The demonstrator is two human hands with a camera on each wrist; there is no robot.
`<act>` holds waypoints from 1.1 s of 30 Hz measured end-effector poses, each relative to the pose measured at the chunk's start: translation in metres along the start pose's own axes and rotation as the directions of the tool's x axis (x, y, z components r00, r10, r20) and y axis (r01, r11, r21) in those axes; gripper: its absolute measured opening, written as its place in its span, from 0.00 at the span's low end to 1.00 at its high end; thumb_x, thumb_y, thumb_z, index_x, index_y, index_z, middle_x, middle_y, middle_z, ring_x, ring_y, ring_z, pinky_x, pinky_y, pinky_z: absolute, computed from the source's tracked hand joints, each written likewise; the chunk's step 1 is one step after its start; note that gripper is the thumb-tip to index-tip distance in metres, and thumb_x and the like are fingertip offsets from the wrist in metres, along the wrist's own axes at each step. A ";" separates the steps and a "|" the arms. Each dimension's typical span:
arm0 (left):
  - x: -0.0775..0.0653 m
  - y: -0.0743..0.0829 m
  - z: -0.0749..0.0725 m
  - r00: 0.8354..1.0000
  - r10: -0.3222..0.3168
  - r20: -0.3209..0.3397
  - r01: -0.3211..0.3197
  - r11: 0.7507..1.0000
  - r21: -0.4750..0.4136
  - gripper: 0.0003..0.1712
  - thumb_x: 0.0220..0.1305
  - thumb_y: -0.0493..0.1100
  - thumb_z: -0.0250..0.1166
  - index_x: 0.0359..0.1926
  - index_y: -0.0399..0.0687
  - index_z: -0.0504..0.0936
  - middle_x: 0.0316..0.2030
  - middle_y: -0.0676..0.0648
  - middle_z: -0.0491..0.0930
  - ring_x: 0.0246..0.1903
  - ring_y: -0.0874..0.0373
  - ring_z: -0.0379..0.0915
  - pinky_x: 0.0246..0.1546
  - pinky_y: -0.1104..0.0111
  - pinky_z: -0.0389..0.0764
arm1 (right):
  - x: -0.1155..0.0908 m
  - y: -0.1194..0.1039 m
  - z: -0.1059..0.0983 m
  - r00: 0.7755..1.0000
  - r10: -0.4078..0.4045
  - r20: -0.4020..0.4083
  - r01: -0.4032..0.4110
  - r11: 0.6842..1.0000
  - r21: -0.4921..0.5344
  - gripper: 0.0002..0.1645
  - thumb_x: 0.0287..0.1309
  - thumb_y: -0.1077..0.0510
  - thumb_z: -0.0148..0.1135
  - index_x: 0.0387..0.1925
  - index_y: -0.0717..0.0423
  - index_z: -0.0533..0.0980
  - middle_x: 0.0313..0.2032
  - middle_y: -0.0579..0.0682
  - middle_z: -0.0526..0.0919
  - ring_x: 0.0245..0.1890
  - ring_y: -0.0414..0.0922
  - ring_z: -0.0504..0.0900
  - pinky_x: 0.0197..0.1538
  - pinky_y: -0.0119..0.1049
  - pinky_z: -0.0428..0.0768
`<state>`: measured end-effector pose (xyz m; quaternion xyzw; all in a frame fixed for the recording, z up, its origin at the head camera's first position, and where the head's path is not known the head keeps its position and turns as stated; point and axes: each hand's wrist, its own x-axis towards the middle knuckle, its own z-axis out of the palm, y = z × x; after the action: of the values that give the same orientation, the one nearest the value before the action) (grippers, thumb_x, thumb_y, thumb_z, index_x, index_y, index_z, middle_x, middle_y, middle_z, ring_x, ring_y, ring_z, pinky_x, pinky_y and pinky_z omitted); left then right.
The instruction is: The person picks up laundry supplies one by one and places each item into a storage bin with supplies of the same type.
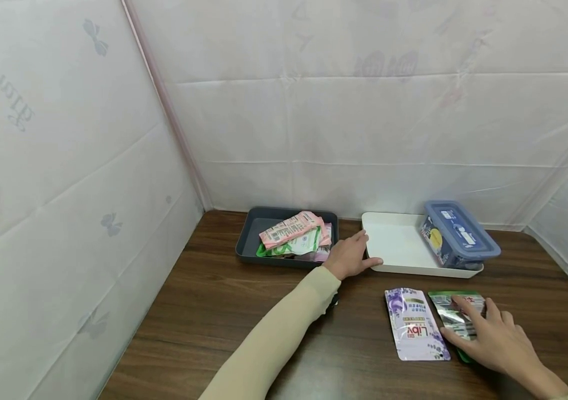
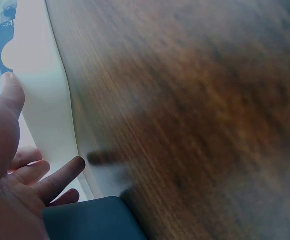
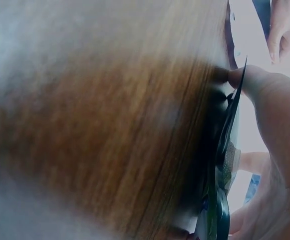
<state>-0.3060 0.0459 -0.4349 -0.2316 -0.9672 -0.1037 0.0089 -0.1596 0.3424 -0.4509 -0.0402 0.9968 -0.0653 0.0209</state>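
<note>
My left hand [image 1: 348,256] touches the left end of a white tray [image 1: 389,244], thumb along the front rim and fingers at the corner. The left wrist view has the fingers spread beside the tray's wall [image 2: 52,100]. Over a green and silver pouch [image 1: 453,313] on the table, my right hand [image 1: 501,340] is spread, index finger lying across it and thumb by its left edge. The right wrist view catches this pouch [image 3: 222,165] nearly edge-on, the thumb tip past its edge. Beside it lies a white and purple Libv pouch [image 1: 415,316].
A blue-lidded box [image 1: 459,233] stands tilted in the white tray's right end. The dark grey tray [image 1: 249,239], left of it, holds pink packets [image 1: 291,229] and green and white packets [image 1: 304,243]. White curtain walls [image 1: 364,128] enclose the brown wooden table [image 1: 204,322].
</note>
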 end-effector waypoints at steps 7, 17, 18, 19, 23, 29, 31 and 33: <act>0.000 0.000 -0.001 1.000 0.006 0.000 -0.006 1.000 -0.007 0.45 0.63 0.73 0.51 0.71 0.49 0.66 0.73 0.51 0.59 0.23 0.60 0.75 0.31 0.73 0.78 | 0.000 0.000 0.000 1.000 -0.002 -0.002 0.002 1.000 -0.004 0.56 0.50 0.18 0.52 0.68 0.51 0.62 0.57 0.83 0.58 0.47 0.81 0.66 0.39 0.74 0.66; 0.001 0.000 -0.001 1.000 0.007 -0.006 -0.007 1.000 0.007 0.45 0.64 0.73 0.51 0.71 0.49 0.66 0.72 0.51 0.60 0.31 0.59 0.81 0.36 0.72 0.80 | 0.000 0.000 -0.001 1.000 -0.006 -0.003 0.006 1.000 -0.002 0.56 0.50 0.17 0.52 0.68 0.51 0.62 0.56 0.83 0.59 0.47 0.80 0.66 0.40 0.73 0.66; 0.001 0.000 -0.001 1.000 0.008 -0.006 -0.008 1.000 0.005 0.45 0.64 0.73 0.51 0.71 0.49 0.66 0.72 0.51 0.60 0.30 0.59 0.80 0.36 0.72 0.80 | 0.000 0.000 -0.001 1.000 -0.006 -0.001 0.006 1.000 -0.002 0.56 0.50 0.17 0.52 0.67 0.51 0.62 0.56 0.83 0.59 0.47 0.80 0.66 0.40 0.74 0.66; 0.001 0.000 -0.001 1.000 0.009 -0.005 -0.009 1.000 0.003 0.45 0.64 0.73 0.51 0.71 0.49 0.66 0.72 0.50 0.60 0.30 0.59 0.80 0.36 0.72 0.80 | 0.000 0.000 -0.001 1.000 -0.005 0.001 0.005 1.000 -0.002 0.56 0.50 0.17 0.52 0.67 0.51 0.63 0.56 0.83 0.59 0.47 0.80 0.66 0.40 0.74 0.66; 0.001 -0.001 -0.001 1.000 0.010 -0.005 -0.010 1.000 -0.004 0.45 0.64 0.72 0.52 0.71 0.48 0.66 0.72 0.50 0.60 0.30 0.58 0.80 0.37 0.71 0.80 | 0.000 0.000 -0.001 1.000 -0.007 -0.002 0.007 1.000 -0.003 0.56 0.50 0.18 0.53 0.67 0.52 0.63 0.56 0.84 0.59 0.47 0.81 0.65 0.40 0.74 0.66; 0.000 0.000 -0.001 1.000 0.008 -0.004 -0.008 1.000 -0.009 0.45 0.64 0.72 0.52 0.71 0.48 0.66 0.72 0.50 0.59 0.31 0.58 0.81 0.38 0.71 0.81 | 0.000 0.000 -0.001 1.000 -0.016 -0.013 0.016 1.000 0.000 0.55 0.50 0.19 0.54 0.67 0.52 0.63 0.56 0.84 0.59 0.48 0.82 0.65 0.40 0.74 0.66; 0.000 0.000 -0.001 1.000 0.008 -0.005 -0.008 1.000 -0.008 0.45 0.64 0.72 0.52 0.71 0.48 0.66 0.72 0.50 0.59 0.33 0.58 0.81 0.40 0.70 0.81 | 0.000 0.000 -0.001 1.000 -0.014 -0.009 0.014 1.000 0.001 0.55 0.50 0.19 0.53 0.67 0.52 0.62 0.56 0.85 0.59 0.48 0.82 0.65 0.41 0.74 0.66; 0.000 0.000 -0.001 1.000 0.009 -0.007 -0.009 1.000 -0.006 0.45 0.64 0.73 0.52 0.71 0.48 0.67 0.72 0.50 0.60 0.34 0.58 0.82 0.41 0.70 0.81 | 0.001 0.000 -0.001 1.000 -0.014 -0.008 0.014 1.000 0.003 0.55 0.50 0.19 0.53 0.67 0.52 0.63 0.56 0.85 0.59 0.47 0.82 0.65 0.41 0.74 0.66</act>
<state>-0.3059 0.0452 -0.4339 -0.2355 -0.9659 -0.1072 0.0123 -0.1603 0.3423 -0.4498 -0.0468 0.9965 -0.0674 0.0166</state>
